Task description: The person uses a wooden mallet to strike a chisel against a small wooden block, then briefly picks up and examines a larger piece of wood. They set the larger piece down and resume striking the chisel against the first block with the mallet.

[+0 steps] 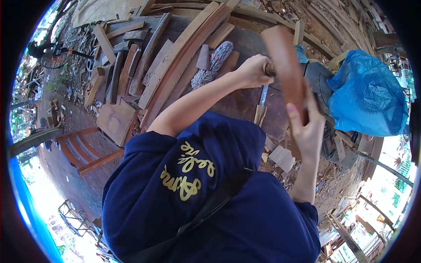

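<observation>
My left hand (255, 71) is closed in a fist around the handle of a chisel (264, 95). The round handle end shows beside my thumb, and a narrow shiny blade runs down below the fist to a light strip of wood (259, 115) at the worktable's edge. My right hand (309, 125) grips a brown wooden mallet (282, 55), smeared by motion. Its thick end rises above and just right of my left fist, overlapping the handle end in this view. The dark worktable (237, 103) lies under both hands.
Long planks (184, 48) and several hand tools (127, 65) lie on the left of the worktable. A grey fluffy duster (214, 65) rests beside them. A blue plastic bag (368, 94) bulges at the right. A slatted wooden frame (87, 149) stands at lower left; offcuts (283, 158) litter the ground.
</observation>
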Action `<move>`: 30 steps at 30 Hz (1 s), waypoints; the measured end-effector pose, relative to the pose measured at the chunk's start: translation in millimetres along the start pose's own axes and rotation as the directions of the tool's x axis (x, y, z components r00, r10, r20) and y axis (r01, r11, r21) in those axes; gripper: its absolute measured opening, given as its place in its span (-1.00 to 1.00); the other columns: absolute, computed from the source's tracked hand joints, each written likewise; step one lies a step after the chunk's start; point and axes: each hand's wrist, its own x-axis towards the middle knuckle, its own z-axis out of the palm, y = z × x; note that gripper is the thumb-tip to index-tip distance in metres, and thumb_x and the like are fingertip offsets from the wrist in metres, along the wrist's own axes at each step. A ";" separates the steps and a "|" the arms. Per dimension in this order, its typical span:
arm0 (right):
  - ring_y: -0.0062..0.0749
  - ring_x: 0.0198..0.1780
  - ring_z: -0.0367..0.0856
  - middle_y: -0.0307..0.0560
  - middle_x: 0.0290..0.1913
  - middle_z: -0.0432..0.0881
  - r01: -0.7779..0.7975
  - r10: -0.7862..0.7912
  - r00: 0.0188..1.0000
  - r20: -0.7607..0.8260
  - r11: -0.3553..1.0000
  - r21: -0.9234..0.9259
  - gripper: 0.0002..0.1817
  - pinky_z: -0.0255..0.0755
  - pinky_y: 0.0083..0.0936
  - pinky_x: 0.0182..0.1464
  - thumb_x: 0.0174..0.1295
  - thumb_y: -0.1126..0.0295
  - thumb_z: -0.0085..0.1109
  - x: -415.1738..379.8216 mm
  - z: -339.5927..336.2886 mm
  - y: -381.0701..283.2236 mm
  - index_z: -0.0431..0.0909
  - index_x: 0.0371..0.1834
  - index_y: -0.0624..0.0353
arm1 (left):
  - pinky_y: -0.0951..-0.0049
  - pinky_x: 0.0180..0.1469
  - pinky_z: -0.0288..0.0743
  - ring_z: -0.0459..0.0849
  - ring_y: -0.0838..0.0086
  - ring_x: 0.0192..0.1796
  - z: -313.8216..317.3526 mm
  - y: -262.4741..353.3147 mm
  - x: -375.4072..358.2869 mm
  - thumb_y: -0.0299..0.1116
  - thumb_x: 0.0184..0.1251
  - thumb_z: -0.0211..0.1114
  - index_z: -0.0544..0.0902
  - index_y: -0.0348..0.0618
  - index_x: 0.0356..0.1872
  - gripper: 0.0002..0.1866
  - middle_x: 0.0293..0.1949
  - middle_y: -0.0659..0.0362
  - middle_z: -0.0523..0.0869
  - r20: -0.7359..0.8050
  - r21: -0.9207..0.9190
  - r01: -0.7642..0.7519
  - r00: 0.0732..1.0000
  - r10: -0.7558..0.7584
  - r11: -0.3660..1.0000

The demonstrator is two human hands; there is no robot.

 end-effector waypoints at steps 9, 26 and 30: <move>-0.31 -0.18 0.74 0.28 0.06 0.67 0.112 -0.107 0.984 -0.141 0.993 0.028 -0.33 0.56 -0.40 -0.12 0.32 0.18 0.26 -4.6 23.3 20.6 0.34 0.47 0.15 | 0.16 -0.28 0.52 0.67 0.04 -0.40 7.8 5.2 -1.8 -0.35 -0.09 0.37 0.63 -0.26 -0.56 -0.82 -0.55 -0.07 0.65 -0.149 0.015 -0.133 0.980 0.133 0.991; -0.16 0.28 0.56 0.17 0.35 0.50 0.074 -0.023 0.956 -0.292 0.983 0.168 -0.29 0.44 -0.32 0.24 0.39 0.14 0.17 -5.7 39.3 60.7 0.24 0.49 0.30 | 0.47 -0.16 0.58 0.73 0.50 -0.30 -28.2 -16.3 -27.5 -0.60 0.03 0.32 0.64 -0.32 -0.49 -0.98 -0.43 0.15 0.74 -0.170 -0.249 0.035 0.982 -0.079 0.968; -0.02 0.13 0.68 0.27 0.17 0.62 -0.009 0.010 0.991 -0.136 1.000 0.004 -0.31 0.51 -0.28 0.12 0.33 0.08 0.22 -22.2 62.0 82.3 0.31 0.48 0.10 | 0.51 -0.24 0.55 0.70 0.54 -0.37 -29.8 -13.6 -39.9 -0.56 -0.02 0.31 0.66 -0.33 -0.53 -0.96 -0.50 0.16 0.73 -0.266 -0.458 -0.050 0.960 -0.083 0.888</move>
